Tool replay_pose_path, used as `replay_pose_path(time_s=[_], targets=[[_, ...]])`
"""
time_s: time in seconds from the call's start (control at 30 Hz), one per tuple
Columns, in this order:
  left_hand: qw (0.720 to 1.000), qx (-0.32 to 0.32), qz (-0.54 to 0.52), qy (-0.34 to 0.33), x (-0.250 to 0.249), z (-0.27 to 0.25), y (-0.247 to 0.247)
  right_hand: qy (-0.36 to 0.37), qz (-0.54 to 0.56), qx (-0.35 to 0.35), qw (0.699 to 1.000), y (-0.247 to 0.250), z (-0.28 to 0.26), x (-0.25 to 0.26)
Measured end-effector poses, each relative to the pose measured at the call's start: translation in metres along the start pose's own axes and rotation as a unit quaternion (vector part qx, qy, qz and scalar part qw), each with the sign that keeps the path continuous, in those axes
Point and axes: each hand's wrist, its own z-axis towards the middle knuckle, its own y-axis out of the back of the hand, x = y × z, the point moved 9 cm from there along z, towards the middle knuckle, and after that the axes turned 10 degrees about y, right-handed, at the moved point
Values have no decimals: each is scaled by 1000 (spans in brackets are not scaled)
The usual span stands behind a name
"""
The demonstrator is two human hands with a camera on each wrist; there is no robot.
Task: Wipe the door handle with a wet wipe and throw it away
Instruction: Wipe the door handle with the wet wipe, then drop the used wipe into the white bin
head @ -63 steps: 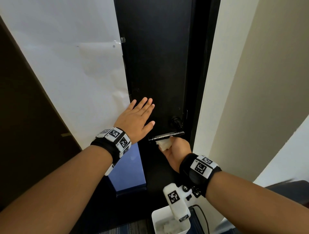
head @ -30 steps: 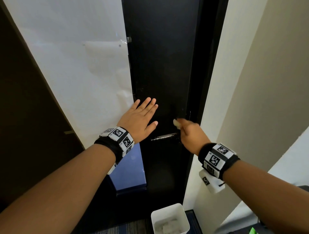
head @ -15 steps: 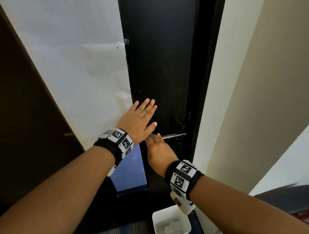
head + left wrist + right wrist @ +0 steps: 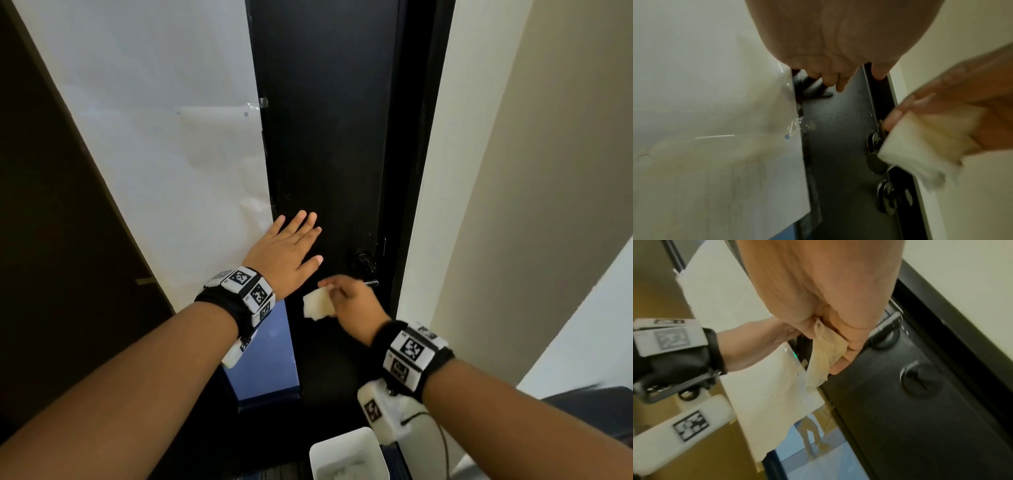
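Note:
A black door (image 4: 329, 154) carries a metal lever handle (image 4: 371, 283), mostly hidden behind my right hand (image 4: 349, 301) in the head view. That hand grips a folded white wet wipe (image 4: 318, 303), which hangs out to its left, just off the handle's free end. In the right wrist view the wipe (image 4: 824, 356) is bunched between thumb and curled fingers, with the handle (image 4: 888, 324) behind them. My left hand (image 4: 286, 253) lies flat on the door, fingers straight, up and left of the handle. The left wrist view shows the wipe (image 4: 920, 146) at its right.
A white bin (image 4: 349, 455) with crumpled wipes stands on the floor below my right wrist. A round lock (image 4: 363, 262) sits above the handle. White paper (image 4: 164, 137) is taped over the pane left of the door. A pale wall (image 4: 513, 205) runs along the right.
My right hand has slid the wipe back and forth along the handle: underneath it, up by the lock, over the lever, now off its left end. The left hand stayed flat on the door.

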Motion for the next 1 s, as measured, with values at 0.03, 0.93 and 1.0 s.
replay_pose_path(time_s=[0.03,0.93,1.0], targets=[[1000,2,-13,2,-1,0,2,13,-21,-3,1000,11,6,6],[869,58,-465,162,-26,-88,-41,82,-184,48,978,26,-31,58],[881,77,-438,160,-32,-96,-61,65,-198,54,977,17,-40,39]])
